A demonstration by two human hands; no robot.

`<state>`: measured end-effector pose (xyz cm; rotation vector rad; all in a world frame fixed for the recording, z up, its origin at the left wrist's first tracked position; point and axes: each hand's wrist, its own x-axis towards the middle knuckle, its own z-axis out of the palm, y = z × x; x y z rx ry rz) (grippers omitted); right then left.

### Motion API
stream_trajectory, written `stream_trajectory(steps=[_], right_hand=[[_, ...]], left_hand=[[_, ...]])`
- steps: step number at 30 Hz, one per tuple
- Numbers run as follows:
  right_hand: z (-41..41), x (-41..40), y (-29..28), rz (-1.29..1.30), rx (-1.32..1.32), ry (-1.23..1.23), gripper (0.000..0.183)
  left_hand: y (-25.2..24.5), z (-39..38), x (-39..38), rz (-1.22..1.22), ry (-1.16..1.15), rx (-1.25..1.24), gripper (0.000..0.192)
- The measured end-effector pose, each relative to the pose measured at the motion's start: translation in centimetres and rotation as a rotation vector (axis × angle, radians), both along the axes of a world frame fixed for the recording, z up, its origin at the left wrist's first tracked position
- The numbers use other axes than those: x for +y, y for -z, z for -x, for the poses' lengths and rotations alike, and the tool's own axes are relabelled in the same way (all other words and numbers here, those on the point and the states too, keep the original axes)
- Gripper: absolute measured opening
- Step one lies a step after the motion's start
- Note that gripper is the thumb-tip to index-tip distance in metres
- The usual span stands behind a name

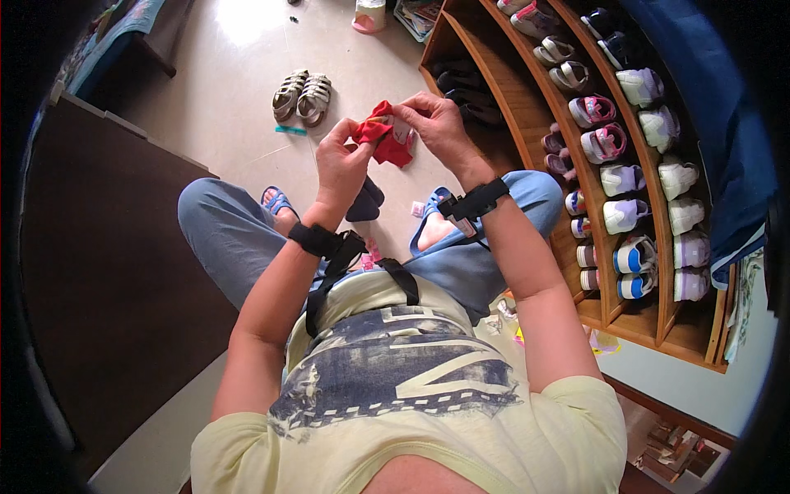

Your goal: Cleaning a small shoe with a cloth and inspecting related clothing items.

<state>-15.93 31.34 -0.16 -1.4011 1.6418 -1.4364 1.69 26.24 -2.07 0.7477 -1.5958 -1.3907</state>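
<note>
Both of my hands hold a small red cloth item (393, 151) up in front of my knees; its exact kind I cannot tell. My left hand (345, 160) pinches its left part between thumb and fingers. The upper right edge, near a pale printed patch, is gripped by my right hand (435, 123). Below my hands, a dark sock-like item (365, 200) lies on the floor between my feet, partly hidden by my left wrist. Small pink objects (370, 254) are near my lap.
A wooden shoe rack (543, 92) with several pairs of shoes stands at my right. Grey strappy sandals (301, 99) and a teal strip (291, 130) lie on the tiled floor ahead. A dark brown panel (117, 241) is at my left. A dark blue cloth (710, 92) hangs beside the rack.
</note>
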Motion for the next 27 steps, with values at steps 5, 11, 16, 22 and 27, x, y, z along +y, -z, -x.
stream_trajectory(steps=[5, 11, 16, 22, 27], right_hand=[[0.5, 0.3, -0.7, 0.003, -0.192, 0.087, 0.015], [2.7, 1.2, -1.4, 0.041, -0.285, 0.260, 0.016], [5.6, 2.3, -1.0, 0.040, -0.320, 0.342, 0.016], [7.9, 3.0, -0.3, 0.056, -0.288, 0.430, 0.015], [9.2, 2.9, 0.6, 0.029, -0.280, 0.501, 0.014]], left_hand=[[0.7, -0.7, -0.3, -0.107, 0.051, 0.082, 0.005], [1.0, -1.4, -0.8, -0.150, 0.040, 0.091, 0.003], [2.0, -2.8, -1.9, -0.201, 0.016, 0.129, 0.012], [2.7, -4.2, -3.6, -0.355, -0.102, 0.266, 0.005], [2.9, -4.9, -4.8, -0.489, -0.212, 0.302, 0.006]])
